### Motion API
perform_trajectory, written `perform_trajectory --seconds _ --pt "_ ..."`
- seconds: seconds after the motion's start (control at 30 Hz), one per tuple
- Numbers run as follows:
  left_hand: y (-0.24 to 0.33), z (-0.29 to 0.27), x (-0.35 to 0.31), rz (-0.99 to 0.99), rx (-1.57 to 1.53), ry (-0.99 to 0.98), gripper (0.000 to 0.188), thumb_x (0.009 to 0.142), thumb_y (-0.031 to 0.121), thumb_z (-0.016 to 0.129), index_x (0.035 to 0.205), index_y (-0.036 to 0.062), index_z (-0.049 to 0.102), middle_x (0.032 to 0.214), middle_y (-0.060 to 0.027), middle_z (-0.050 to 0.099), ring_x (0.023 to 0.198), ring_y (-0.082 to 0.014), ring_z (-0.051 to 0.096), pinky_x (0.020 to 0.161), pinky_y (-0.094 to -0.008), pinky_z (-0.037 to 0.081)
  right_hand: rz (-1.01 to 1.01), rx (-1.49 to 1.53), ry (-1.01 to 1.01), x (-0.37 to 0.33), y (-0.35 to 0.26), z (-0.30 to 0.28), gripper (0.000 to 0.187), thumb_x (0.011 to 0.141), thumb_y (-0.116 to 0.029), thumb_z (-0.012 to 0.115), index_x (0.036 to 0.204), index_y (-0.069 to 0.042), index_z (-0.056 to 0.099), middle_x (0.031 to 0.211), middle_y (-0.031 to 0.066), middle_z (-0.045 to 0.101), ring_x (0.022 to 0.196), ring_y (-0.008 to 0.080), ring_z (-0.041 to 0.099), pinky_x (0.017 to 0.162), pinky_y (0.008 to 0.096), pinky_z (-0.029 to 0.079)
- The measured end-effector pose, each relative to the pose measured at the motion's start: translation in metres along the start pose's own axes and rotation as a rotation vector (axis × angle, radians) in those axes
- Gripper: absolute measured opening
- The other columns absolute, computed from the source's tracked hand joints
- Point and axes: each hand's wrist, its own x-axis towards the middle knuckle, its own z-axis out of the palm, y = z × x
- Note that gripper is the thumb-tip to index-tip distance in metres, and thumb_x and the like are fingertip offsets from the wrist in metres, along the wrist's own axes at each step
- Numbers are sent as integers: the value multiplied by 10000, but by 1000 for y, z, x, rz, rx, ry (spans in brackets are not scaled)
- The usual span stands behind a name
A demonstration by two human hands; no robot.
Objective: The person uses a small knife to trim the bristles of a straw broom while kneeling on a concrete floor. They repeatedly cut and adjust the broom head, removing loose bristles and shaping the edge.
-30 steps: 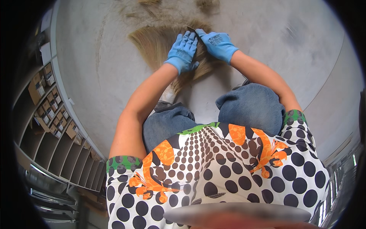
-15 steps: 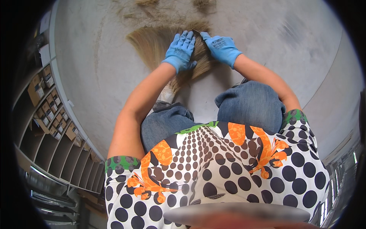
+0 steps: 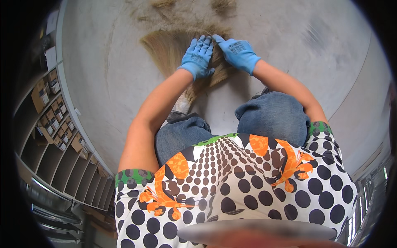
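Head view, looking straight down: both hands are on a fan of pale straw-coloured fibre [image 3: 165,51] spread flat on the grey concrete floor [image 3: 289,37]. The left hand [image 3: 198,58], in a blue glove, lies palm-down on the fibre with its fingers spread open and flat, pressing rather than gripping. The right hand [image 3: 239,53], gloved the same blue, lies just beside it, also flat and open, and the fingertips of the two hands nearly meet at the far edge of the fan. Neither hand is closed around anything.

The fibre fan widens away from the person and narrows toward them, tapering into a bound neck [image 3: 184,101] that runs back from under the left hand toward the knees. Beyond the fan, farther from the person, looser tufts of fibre [image 3: 190,8] lie scattered on the floor, well apart from the hands.

Nearer than the fan, two knees in blue denim [image 3: 273,118] sit either side of the bound neck; the person is crouched low over the work. Bare forearms run from the gloves back to a top with black dots, orange flowers and green cuffs [image 3: 231,182].

Left of the fan, well off to the side, grey shelving with open compartments [image 3: 53,136] curves along the edge, with small cardboard boxes [image 3: 45,89] tucked into several slots.
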Motion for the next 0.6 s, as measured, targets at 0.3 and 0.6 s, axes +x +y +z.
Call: perform_trajectory --seconds 0.3,0.6 --pt "-3 2 -8 26 -17 49 1072 874 621 678 1645 7 259 1732 -209 208 1618 -368 153 1321 -499 77 27 -66 -27 18 5 17 504 1030 -156 448 1528 -81 455 1122 207 755 991 377 752 806 520 581" --pt "-3 4 -6 23 -30 13 1079 862 598 708 1647 13 256 1735 -204 203 1622 -362 142 1322 -496 81 73 -164 -185 -24 20 8 630 959 -112 555 1571 -114 403 1011 179 761 875 374 754 711 495 587"
